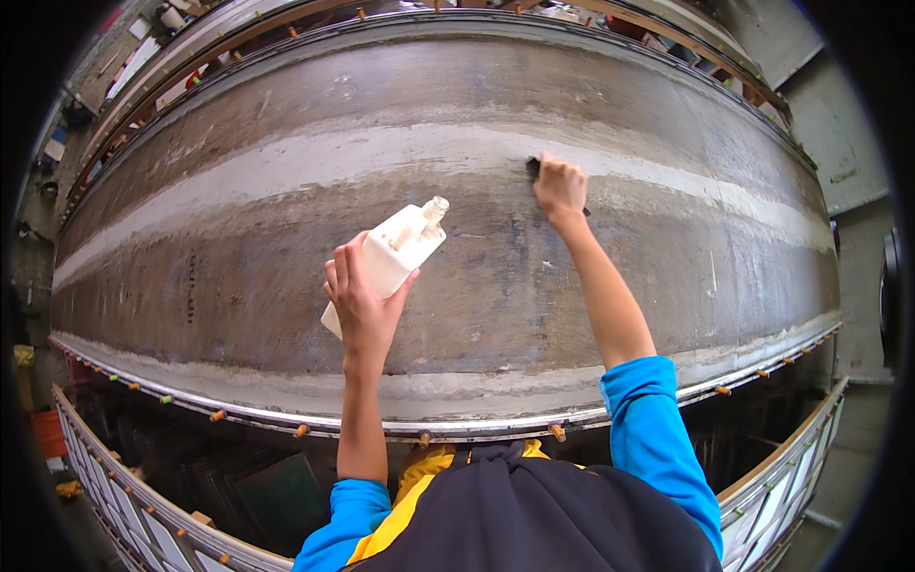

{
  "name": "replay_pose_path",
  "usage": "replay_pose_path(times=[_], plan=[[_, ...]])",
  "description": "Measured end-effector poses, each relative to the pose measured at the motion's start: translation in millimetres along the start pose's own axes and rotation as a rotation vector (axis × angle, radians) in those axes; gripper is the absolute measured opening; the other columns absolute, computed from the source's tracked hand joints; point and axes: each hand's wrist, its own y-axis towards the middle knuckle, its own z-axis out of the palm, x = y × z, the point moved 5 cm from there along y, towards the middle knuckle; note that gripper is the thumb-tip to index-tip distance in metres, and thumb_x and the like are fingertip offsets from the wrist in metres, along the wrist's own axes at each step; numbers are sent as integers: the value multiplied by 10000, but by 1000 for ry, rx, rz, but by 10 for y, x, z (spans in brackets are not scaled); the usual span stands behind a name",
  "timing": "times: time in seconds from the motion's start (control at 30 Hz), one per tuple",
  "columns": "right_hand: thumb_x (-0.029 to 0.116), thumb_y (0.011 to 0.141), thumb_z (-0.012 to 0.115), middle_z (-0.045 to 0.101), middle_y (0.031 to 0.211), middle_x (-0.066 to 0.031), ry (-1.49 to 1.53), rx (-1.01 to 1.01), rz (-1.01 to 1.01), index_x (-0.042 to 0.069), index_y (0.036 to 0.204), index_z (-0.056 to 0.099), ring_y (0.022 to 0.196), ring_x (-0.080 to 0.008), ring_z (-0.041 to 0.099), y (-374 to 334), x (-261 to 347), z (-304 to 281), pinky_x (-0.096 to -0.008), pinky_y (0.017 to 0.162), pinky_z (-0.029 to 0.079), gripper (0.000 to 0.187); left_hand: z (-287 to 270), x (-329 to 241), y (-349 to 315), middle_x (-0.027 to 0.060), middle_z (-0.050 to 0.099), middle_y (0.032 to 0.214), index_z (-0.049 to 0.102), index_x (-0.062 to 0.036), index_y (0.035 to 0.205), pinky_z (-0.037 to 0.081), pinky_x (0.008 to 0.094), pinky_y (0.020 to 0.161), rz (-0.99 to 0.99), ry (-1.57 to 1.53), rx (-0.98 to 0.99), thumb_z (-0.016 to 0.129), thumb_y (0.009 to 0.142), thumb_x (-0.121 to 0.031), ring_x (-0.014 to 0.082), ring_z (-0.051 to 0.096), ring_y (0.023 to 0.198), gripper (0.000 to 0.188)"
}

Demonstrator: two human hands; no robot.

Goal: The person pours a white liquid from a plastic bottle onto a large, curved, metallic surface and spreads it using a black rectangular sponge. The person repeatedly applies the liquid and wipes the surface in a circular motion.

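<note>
My left hand is wrapped round a white plastic bottle, tilted so its neck points up and to the right. The bottle is held above the near half of a long brown-grey table surface. Farther off and to the right, my right hand is closed round a dark tool. Only its black ends show past my fingers, so its kind cannot be made out. That tool is at the pale grey band running across the surface.
A metal rail with orange pegs edges the table near my body. Below it, dark panels stand in a rack. White-slatted frames flank me at the lower left. Grey wall panels rise at the far right.
</note>
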Motion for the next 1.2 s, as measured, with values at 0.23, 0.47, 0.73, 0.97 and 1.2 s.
replay_pose_path(times=[0.23, 0.47, 0.73, 0.97, 1.2], plan=[[28, 762, 534, 633, 705, -91, 183, 0, -505, 64, 829, 558, 688, -209, 626, -649, 55, -178, -348, 662, 501, 80, 14, -40, -186, 67, 476, 1109, 427, -90, 1208, 343, 430, 879, -17, 24, 27, 782, 643, -240, 268, 436, 1035, 684], [37, 713, 571, 605, 667, -79, 469, 172, -710, 92, 788, 562, 666, -210, 605, -2373, -182, -893, -347, 664, 472, 92, 165, -287, -411, 61, 483, 1108, 431, -102, 1208, 350, 434, 870, 17, 38, 87, 789, 637, -214, 273, 444, 1033, 682], [64, 801, 530, 594, 635, -112, 270, 29, -457, 63, 810, 563, 610, -228, 591, -1778, -277, -683, -342, 602, 474, 35, 321, -829, -524, 52, 498, 1116, 435, -134, 1193, 359, 430, 869, 192, 109, 146, 796, 627, -213, 268, 466, 1021, 676], [91, 703, 582, 611, 681, -53, 464, 154, -728, 94, 795, 590, 721, -201, 608, -2875, -243, -953, -334, 716, 469, 92, 388, -1011, -722, 47, 500, 1065, 441, -129, 1183, 363, 414, 859, 437, 359, 293, 777, 617, -179, 259, 470, 997, 660], [142, 673, 722, 634, 741, -101, 687, -83, 9, 100, 853, 613, 722, -275, 618, -2762, -1508, -1469, -357, 641, 481, 215, 653, -1389, -1179, 28, 496, 1039, 499, -125, 1153, 333, 385, 851, 868, 599, 464, 697, 605, -72, 242, 459, 968, 584]])
